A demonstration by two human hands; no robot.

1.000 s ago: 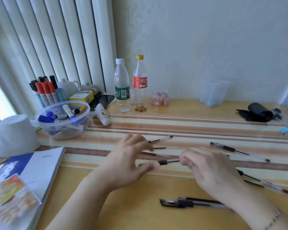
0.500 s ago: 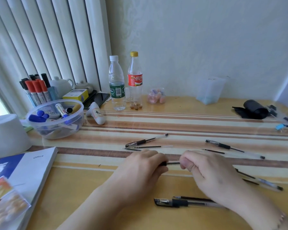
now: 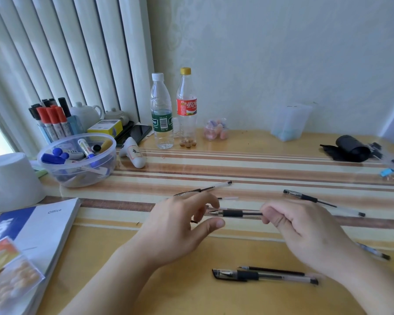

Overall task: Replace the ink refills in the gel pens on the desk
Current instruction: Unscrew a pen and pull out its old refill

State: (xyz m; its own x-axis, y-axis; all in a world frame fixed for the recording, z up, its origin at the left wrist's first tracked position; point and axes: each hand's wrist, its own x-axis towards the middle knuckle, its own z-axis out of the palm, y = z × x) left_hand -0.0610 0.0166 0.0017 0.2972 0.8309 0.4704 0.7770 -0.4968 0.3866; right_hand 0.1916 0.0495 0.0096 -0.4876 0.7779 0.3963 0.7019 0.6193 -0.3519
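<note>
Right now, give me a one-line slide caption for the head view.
Right hand grips a gel pen by its barrel, tip toward the open left hand, spare pens scattered on the desk.

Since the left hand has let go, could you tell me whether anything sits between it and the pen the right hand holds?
Nothing visible does. The left hand is open right at the tip of the gel pen, which the right hand grips by its barrel above the desk.

We're seeing two bottles (image 3: 161,112), two teapots (image 3: 86,113), one marker bowl (image 3: 77,160), two hands (image 3: 175,226).
</note>
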